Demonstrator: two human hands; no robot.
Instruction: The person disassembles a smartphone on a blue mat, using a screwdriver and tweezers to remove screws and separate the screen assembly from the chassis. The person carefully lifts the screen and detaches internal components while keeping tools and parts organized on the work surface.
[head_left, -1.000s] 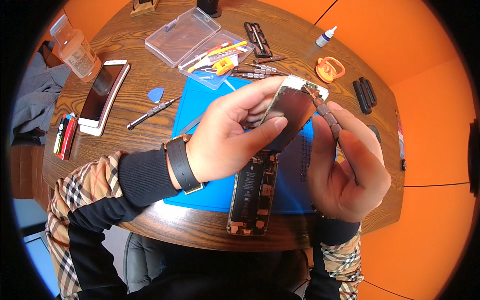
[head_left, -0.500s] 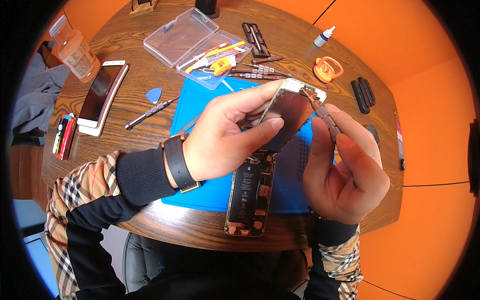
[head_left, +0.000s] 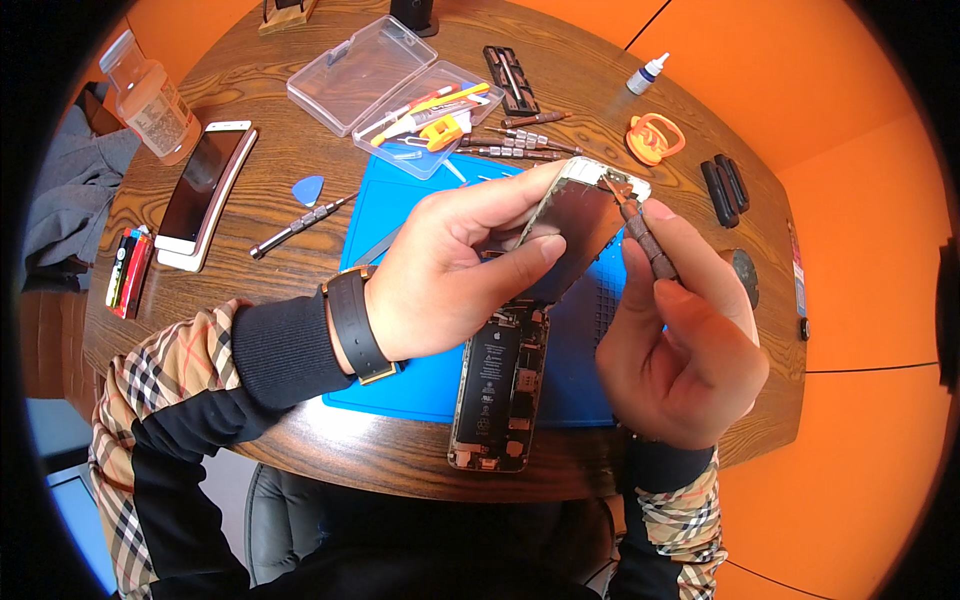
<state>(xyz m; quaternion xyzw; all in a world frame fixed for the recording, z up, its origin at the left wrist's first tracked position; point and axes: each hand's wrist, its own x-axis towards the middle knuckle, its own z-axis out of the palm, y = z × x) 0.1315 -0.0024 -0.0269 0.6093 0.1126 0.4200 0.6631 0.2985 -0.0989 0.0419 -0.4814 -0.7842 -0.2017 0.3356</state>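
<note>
My left hand (head_left: 455, 265) is closed on a phone screen assembly (head_left: 575, 225), tilted up with its inner side toward me. Between the thumb and fingers of my right hand (head_left: 690, 345) is a precision screwdriver (head_left: 648, 238), its tip touching the white top end of the screen assembly. Below my left hand lies the opened phone body (head_left: 497, 390), its black battery and circuit parts bare. It rests over the near edge of a blue work mat (head_left: 390, 390). Whether the screen is still joined to the body by a cable, I cannot tell.
Beyond the mat stands a clear plastic case (head_left: 365, 80) holding tools, beside several screwdrivers (head_left: 520, 145). An orange suction cup (head_left: 655, 138) and a small bottle (head_left: 648, 75) are far right. At left are a white phone (head_left: 208, 190), a screwdriver (head_left: 300, 228), lighters (head_left: 130, 272) and a bottle (head_left: 150, 100).
My right hand and the screwdriver have shifted slightly left, and the handle leans a little more. My left hand and the screen assembly have barely moved.
</note>
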